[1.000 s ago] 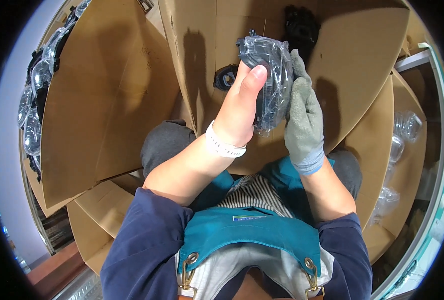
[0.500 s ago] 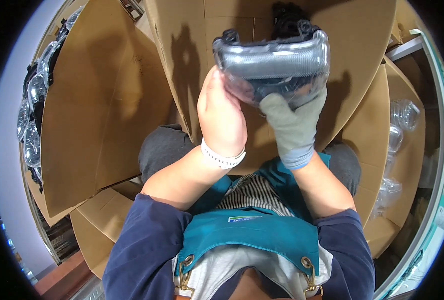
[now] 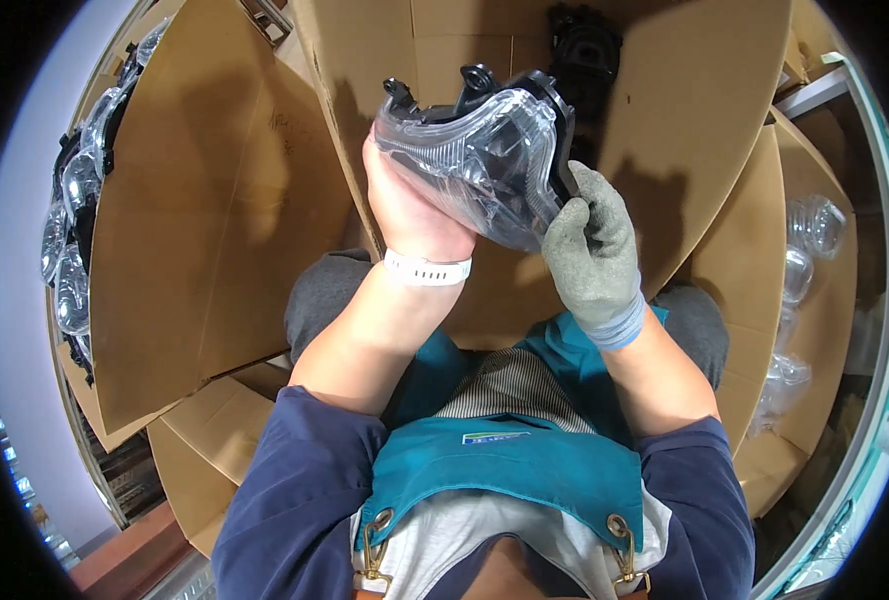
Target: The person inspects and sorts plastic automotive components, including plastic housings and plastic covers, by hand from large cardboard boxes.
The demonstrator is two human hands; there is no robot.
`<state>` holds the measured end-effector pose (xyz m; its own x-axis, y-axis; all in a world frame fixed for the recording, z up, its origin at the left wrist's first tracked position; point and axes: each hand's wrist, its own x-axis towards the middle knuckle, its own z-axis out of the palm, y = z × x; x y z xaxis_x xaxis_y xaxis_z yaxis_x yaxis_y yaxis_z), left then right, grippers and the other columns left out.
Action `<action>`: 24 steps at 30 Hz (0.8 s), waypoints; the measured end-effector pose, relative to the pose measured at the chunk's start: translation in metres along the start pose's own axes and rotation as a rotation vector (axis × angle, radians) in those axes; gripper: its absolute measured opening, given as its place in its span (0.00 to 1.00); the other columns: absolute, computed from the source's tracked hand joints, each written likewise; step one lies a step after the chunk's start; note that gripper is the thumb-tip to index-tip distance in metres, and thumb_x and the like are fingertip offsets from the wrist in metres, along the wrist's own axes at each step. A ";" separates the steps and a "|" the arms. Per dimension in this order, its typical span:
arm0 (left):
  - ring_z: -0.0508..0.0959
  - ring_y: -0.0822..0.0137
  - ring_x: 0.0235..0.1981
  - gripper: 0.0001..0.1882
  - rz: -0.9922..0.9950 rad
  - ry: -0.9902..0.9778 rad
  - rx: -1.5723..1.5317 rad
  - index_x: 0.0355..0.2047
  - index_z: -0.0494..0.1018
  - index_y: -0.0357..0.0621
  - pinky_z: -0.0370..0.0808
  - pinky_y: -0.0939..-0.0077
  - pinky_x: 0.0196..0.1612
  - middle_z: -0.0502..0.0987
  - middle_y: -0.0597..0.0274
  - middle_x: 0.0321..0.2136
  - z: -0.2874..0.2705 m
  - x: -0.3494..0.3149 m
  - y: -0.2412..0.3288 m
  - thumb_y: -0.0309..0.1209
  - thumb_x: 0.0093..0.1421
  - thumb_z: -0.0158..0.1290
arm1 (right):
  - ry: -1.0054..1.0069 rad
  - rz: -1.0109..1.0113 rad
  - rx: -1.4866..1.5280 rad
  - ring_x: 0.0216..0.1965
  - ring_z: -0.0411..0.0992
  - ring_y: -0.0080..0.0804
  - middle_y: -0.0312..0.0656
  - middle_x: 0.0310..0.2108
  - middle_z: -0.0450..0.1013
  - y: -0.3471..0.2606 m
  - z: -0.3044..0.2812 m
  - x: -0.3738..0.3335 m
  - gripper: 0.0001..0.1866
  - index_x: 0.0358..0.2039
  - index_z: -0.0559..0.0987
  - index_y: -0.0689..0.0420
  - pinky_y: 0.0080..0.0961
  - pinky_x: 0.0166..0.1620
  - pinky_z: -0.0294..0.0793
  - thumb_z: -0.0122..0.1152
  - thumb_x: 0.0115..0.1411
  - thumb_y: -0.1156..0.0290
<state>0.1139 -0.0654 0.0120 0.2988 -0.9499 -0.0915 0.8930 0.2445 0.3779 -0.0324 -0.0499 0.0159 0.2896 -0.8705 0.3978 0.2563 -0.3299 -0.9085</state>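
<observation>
Clear-lensed lamp now sits askew, no longer square, above the cardboard box by its left edge, my gloved right hand now pinching its right-end rim, my bare left hand cupping its left end, fingers hidden, closure unclear.

The place looked like a factory workshop or parts-packing area. Large open cardboard cartons crowded around the seat of work: a tall carton stood straight ahead with a black moulded part inside, and another carton at the right held clear plastic pieces. Similar clear-fronted units were massed at the far left. A teal work apron and a grey protective glove also suggested industrial handling.
</observation>
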 end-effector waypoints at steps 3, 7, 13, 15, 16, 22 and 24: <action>0.76 0.55 0.42 0.20 -0.025 0.022 -0.016 0.43 0.72 0.41 0.73 0.59 0.49 0.76 0.50 0.41 0.002 -0.002 -0.004 0.43 0.64 0.40 | -0.108 -0.046 -0.102 0.26 0.65 0.23 0.36 0.26 0.67 0.004 -0.012 0.000 0.07 0.36 0.74 0.61 0.20 0.31 0.66 0.57 0.58 0.72; 0.76 0.55 0.41 0.20 -0.076 0.021 -0.056 0.40 0.73 0.41 0.74 0.60 0.48 0.76 0.52 0.40 0.002 0.002 -0.002 0.44 0.62 0.42 | -0.139 -0.047 -0.100 0.28 0.65 0.23 0.37 0.27 0.67 0.006 -0.013 0.002 0.07 0.36 0.73 0.62 0.21 0.33 0.67 0.56 0.57 0.76; 0.74 0.60 0.34 0.21 0.137 -0.062 0.182 0.30 0.72 0.43 0.72 0.66 0.38 0.75 0.57 0.30 -0.009 0.006 0.014 0.47 0.61 0.39 | 0.030 -0.014 0.108 0.43 0.67 0.24 0.42 0.43 0.68 -0.005 -0.022 0.012 0.13 0.48 0.69 0.61 0.20 0.47 0.68 0.45 0.64 0.71; 0.73 0.62 0.32 0.22 0.146 -0.027 0.244 0.29 0.71 0.43 0.71 0.68 0.36 0.73 0.58 0.28 -0.008 0.000 0.008 0.48 0.61 0.39 | -0.012 0.059 0.160 0.39 0.69 0.24 0.40 0.39 0.71 -0.006 -0.030 0.003 0.14 0.48 0.69 0.61 0.19 0.44 0.70 0.49 0.63 0.71; 0.71 0.64 0.30 0.23 0.155 0.008 0.306 0.28 0.70 0.43 0.70 0.70 0.34 0.72 0.59 0.26 -0.006 -0.003 0.004 0.49 0.61 0.38 | -0.053 0.131 0.213 0.36 0.71 0.23 0.38 0.35 0.73 -0.006 -0.031 -0.001 0.14 0.48 0.70 0.61 0.17 0.41 0.71 0.52 0.62 0.71; 0.70 0.65 0.27 0.26 0.299 0.023 0.420 0.28 0.69 0.42 0.69 0.71 0.33 0.69 0.60 0.24 0.000 -0.016 -0.010 0.52 0.61 0.35 | 0.166 0.082 0.189 0.39 0.71 0.29 0.45 0.36 0.72 -0.002 -0.026 -0.007 0.18 0.38 0.72 0.64 0.23 0.45 0.70 0.38 0.68 0.63; 0.71 0.63 0.27 0.26 0.332 -0.019 0.427 0.29 0.69 0.40 0.70 0.70 0.34 0.71 0.57 0.26 -0.003 -0.016 -0.007 0.52 0.62 0.33 | 0.124 0.099 0.159 0.41 0.71 0.33 0.46 0.38 0.71 0.000 -0.029 -0.006 0.19 0.39 0.71 0.64 0.25 0.48 0.69 0.37 0.68 0.61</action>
<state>0.1037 -0.0509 0.0078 0.5319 -0.8394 0.1121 0.5339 0.4351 0.7250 -0.0608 -0.0550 0.0097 0.2080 -0.9372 0.2801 0.3776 -0.1873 -0.9068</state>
